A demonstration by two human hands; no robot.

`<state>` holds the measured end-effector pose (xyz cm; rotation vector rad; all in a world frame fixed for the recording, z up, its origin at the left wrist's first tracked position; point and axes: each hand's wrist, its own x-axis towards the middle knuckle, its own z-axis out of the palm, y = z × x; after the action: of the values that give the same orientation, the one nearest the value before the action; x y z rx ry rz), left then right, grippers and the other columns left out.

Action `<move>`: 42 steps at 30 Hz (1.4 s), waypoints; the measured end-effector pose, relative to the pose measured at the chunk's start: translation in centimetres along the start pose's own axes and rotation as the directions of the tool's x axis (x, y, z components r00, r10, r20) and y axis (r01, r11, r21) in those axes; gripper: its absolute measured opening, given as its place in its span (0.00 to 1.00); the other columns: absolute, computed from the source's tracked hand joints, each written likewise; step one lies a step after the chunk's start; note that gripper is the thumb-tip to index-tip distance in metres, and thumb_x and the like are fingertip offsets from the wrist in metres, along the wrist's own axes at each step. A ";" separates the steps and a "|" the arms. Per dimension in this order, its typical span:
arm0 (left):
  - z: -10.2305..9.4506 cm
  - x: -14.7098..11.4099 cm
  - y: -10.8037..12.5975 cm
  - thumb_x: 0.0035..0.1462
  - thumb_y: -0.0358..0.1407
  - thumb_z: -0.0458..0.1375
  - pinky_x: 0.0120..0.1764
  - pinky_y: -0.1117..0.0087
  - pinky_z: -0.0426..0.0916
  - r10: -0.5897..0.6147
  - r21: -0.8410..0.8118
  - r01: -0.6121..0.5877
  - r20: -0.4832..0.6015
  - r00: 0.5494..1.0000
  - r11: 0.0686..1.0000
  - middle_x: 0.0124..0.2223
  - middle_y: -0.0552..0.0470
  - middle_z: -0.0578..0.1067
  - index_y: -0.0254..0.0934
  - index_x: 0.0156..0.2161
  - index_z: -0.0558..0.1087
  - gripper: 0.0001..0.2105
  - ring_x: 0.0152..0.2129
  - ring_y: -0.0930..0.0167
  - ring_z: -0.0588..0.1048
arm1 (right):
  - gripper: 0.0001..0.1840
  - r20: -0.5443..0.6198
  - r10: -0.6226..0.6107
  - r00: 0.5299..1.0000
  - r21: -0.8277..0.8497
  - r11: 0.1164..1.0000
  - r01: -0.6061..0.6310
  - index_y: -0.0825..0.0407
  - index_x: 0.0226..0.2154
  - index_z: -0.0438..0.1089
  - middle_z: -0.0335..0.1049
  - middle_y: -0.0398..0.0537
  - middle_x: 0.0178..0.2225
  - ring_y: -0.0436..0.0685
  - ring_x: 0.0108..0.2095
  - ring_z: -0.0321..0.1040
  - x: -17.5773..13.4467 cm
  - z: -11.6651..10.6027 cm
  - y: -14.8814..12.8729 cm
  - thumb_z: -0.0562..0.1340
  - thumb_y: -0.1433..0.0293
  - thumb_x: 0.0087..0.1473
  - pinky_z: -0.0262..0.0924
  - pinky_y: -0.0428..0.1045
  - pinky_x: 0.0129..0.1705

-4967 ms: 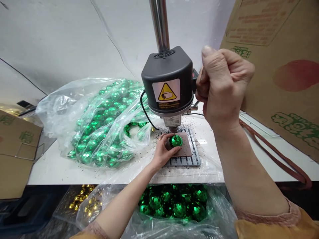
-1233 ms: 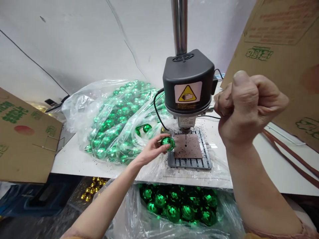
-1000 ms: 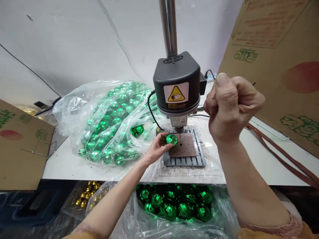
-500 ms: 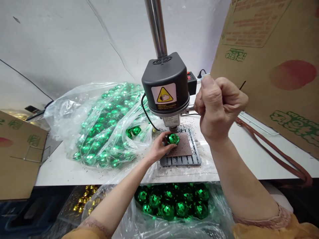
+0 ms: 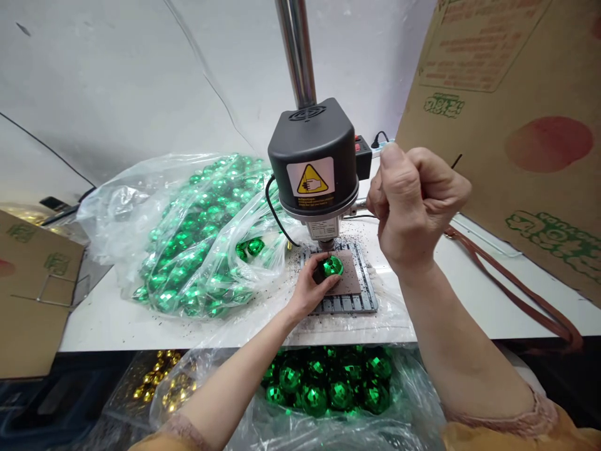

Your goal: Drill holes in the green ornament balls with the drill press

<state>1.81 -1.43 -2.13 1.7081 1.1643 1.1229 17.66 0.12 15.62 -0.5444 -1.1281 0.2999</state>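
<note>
Left hand (image 5: 310, 285) is pinching a green ball (image 5: 333, 265) between thumb and fingers, keeping it on the brown pad (image 5: 352, 280) under the drill head (image 5: 312, 163), presumably so it isn't rolling. Right hand (image 5: 417, 207) is clenching in a fist, apparently around the lever (image 5: 360, 205); fist is hiding the contact. Pad is lying on the slotted base (image 5: 345, 305), probably shielding the metal.

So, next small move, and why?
Probably lower the drill chuck slightly with the lever: the right hand is closed at it, and the left hand holds the green ball over the brown pad, just beneath the chuck.
</note>
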 end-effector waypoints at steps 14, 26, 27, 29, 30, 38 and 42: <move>0.5 -0.2 -0.9 0.54 0.41 0.69 0.56 0.59 0.67 -0.025 -0.157 0.022 -0.019 1.000 0.987 0.54 0.44 0.73 0.39 0.54 0.68 0.25 0.51 0.62 0.73 | 0.28 -0.108 -0.149 0.983 0.077 0.984 0.158 0.53 0.16 0.43 0.41 0.37 0.14 0.42 0.16 0.45 -2.7 -0.5 0.9 0.60 0.70 0.59 0.38 0.48 0.20; 0.5 -0.2 -1.6 0.53 0.42 0.69 0.58 0.56 0.65 -0.012 -0.127 0.009 -0.026 1.000 0.992 0.55 0.43 0.73 0.39 0.54 0.68 0.25 0.53 0.60 0.72 | 0.27 -0.121 -0.320 0.940 0.103 0.937 0.332 0.53 0.19 0.39 0.41 0.37 0.15 0.41 0.16 0.42 -3.5 -1.1 2.2 0.59 0.74 0.57 0.37 0.46 0.18; 0.5 -0.2 -1.6 0.53 0.42 0.69 0.58 0.56 0.65 -0.014 -0.134 0.011 -0.023 1.000 0.991 0.56 0.42 0.73 0.39 0.54 0.68 0.25 0.54 0.60 0.72 | 0.26 -0.107 -0.346 0.932 0.113 0.927 0.357 0.53 0.19 0.39 0.41 0.36 0.15 0.41 0.16 0.42 -3.6 -1.3 2.4 0.59 0.75 0.57 0.37 0.46 0.18; 0.6 -0.2 -1.5 0.53 0.43 0.69 0.57 0.57 0.66 -0.018 -0.148 0.015 -0.023 1.000 0.989 0.56 0.42 0.73 0.39 0.54 0.68 0.25 0.53 0.60 0.72 | 0.24 -0.068 -0.376 0.924 0.134 0.914 0.382 0.52 0.20 0.40 0.41 0.36 0.16 0.41 0.16 0.43 -3.7 -1.6 2.6 0.57 0.77 0.57 0.39 0.45 0.18; 0.6 -0.2 -1.5 0.53 0.43 0.69 0.57 0.57 0.66 -0.019 -0.154 0.015 -0.027 0.999 0.988 0.55 0.42 0.73 0.39 0.54 0.68 0.25 0.53 0.60 0.73 | 0.23 -0.052 -0.384 0.922 0.144 0.911 0.387 0.52 0.21 0.41 0.41 0.36 0.16 0.41 0.16 0.44 -3.7 -1.7 2.6 0.57 0.78 0.57 0.40 0.45 0.18; 0.6 -0.2 -1.7 0.53 0.42 0.69 0.58 0.55 0.65 -0.007 -0.152 0.003 -0.025 1.000 0.988 0.56 0.42 0.73 0.39 0.53 0.68 0.25 0.54 0.59 0.72 | 0.21 -0.010 -0.459 0.888 0.170 0.875 0.454 0.53 0.19 0.44 0.44 0.35 0.15 0.41 0.15 0.45 -3.9 -2.0 3.2 0.56 0.77 0.57 0.44 0.45 0.18; 0.6 -0.3 -1.6 0.54 0.42 0.69 0.59 0.56 0.65 -0.005 -0.155 0.002 -0.025 1.000 0.988 0.56 0.42 0.73 0.39 0.54 0.68 0.25 0.55 0.60 0.72 | 0.21 0.002 -0.470 0.883 0.182 0.868 0.462 0.53 0.19 0.46 0.47 0.35 0.16 0.41 0.15 0.46 -4.0 -2.1 3.5 0.57 0.76 0.57 0.47 0.44 0.19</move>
<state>1.88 -1.29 -3.89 1.5763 1.0659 1.2042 18.11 0.56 9.96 -0.0946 -1.2264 -0.0116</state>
